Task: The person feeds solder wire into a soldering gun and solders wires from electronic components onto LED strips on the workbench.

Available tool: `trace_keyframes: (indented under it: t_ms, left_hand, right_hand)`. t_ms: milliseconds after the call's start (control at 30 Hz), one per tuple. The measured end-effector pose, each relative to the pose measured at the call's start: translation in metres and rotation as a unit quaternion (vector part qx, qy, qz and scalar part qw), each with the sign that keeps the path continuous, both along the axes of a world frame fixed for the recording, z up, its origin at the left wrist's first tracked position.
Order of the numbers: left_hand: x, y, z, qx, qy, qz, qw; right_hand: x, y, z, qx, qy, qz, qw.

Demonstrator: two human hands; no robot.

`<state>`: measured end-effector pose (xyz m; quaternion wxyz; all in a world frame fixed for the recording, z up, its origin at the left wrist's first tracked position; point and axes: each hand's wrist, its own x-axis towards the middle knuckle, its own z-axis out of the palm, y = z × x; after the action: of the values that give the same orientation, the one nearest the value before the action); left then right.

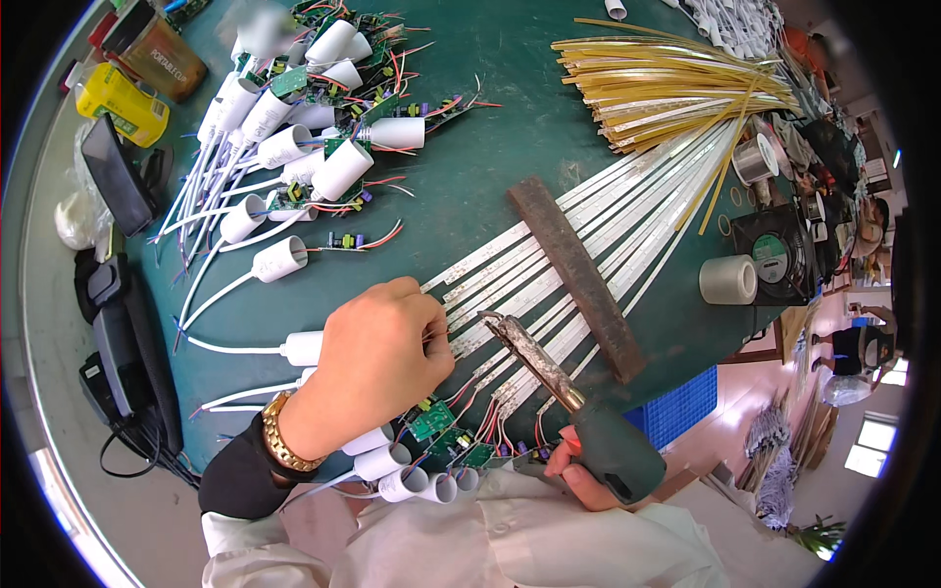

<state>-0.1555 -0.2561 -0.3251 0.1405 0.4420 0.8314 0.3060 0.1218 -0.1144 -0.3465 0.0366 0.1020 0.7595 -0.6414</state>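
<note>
My left hand point(387, 343), a gold watch on its wrist, is pinched closed at the near ends of the white LED strips point(510, 284). Thin reddish wires show at its fingertips, partly hidden by the fingers. In my right hand point(585, 480) is a soldering iron point(534, 363) with a dark green handle and a worn metal barrel. Its bent tip hangs over the strips, just right of my left hand. A rusty metal bar point(573, 279) lies across the strips. Below my left hand, green circuit boards point(431, 421) with wires sit beside white cylindrical housings point(382, 461).
More white housings point(343, 171) with boards and cables crowd the far left. Yellow-backed strips point(667, 93) fan out at the far right. Solder spools point(755, 160), a white roll point(727, 281) and a fan point(774, 257) stand right. A phone point(118, 174) and a yellow bottle point(123, 103) line the left edge.
</note>
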Motion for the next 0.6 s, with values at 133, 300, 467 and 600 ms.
trace_keyframes:
  t_ms: [133, 300, 467, 600]
  left_hand:
    - [0.001, 0.0, 0.0, -0.006, 0.002, 0.004, 1.0]
    - [0.001, 0.001, 0.002, -0.015, -0.012, 0.005, 1.0]
    - [0.001, 0.001, 0.003, -0.016, -0.007, 0.002, 1.0]
    - [0.002, 0.001, 0.002, -0.009, -0.003, 0.004, 1.0]
  right_hand:
    - [0.001, -0.003, -0.004, -0.054, -0.007, -0.025, 0.998]
    - [-0.002, -0.006, -0.004, -0.026, 0.018, -0.029, 0.999]
    - [-0.004, -0.01, -0.007, -0.014, -0.011, -0.105, 0.994]
    - [0.0, -0.006, -0.014, -0.027, 0.036, -0.042, 0.998]
